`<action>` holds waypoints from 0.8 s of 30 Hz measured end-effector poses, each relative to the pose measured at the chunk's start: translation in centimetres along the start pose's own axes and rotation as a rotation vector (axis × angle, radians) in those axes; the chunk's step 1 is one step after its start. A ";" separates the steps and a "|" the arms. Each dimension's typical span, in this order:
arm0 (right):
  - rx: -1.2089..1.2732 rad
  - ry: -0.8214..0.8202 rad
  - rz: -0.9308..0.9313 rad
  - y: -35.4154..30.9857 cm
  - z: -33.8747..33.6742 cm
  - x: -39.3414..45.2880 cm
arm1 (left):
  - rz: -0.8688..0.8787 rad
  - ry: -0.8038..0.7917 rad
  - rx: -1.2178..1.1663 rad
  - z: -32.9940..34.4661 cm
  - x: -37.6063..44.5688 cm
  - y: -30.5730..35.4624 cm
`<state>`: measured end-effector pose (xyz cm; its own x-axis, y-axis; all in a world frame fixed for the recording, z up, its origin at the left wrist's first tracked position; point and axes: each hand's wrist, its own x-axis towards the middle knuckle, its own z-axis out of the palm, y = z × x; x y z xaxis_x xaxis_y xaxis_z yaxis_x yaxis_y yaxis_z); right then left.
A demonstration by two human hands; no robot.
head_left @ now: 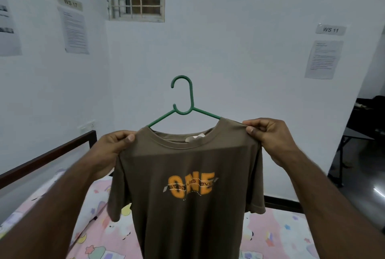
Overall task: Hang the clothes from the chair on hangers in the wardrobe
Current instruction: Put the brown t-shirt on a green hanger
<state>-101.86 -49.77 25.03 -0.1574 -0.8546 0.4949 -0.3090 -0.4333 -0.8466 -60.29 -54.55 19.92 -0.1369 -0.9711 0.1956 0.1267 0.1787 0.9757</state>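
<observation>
While both hands pinch its shoulders, the shirt [187, 186] hangs at centre on a green hanger [183, 100], hook toward 12 o'clock. Left hand [113, 146] grips at 9 o'clock, right hand [268, 136] at 3, above the bed [281, 233].

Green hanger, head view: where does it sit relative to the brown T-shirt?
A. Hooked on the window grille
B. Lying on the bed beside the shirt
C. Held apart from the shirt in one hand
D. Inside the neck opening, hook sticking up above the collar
D: the green hanger rises out of the collar of the brown T-shirt, whose shoulders the left hand and right hand pinch.
</observation>
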 end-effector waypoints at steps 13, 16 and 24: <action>0.168 -0.163 0.146 2.4 -5.3 1.3 | 0.091 0.091 -0.060 5.4 -0.2 1.5; 0.218 -0.180 0.146 2.8 -4.5 1.7 | 0.102 0.077 -0.034 5.7 -0.9 1.7; 0.167 -0.390 0.239 7.4 -2.1 0.1 | 0.120 0.283 -0.096 4.5 -3.4 -0.1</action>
<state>-106.14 -52.50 19.24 0.1675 -0.9655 0.1992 -0.1469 -0.2243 -0.9634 -64.29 -50.51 19.54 0.1612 -0.9520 0.2603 0.2197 0.2917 0.9309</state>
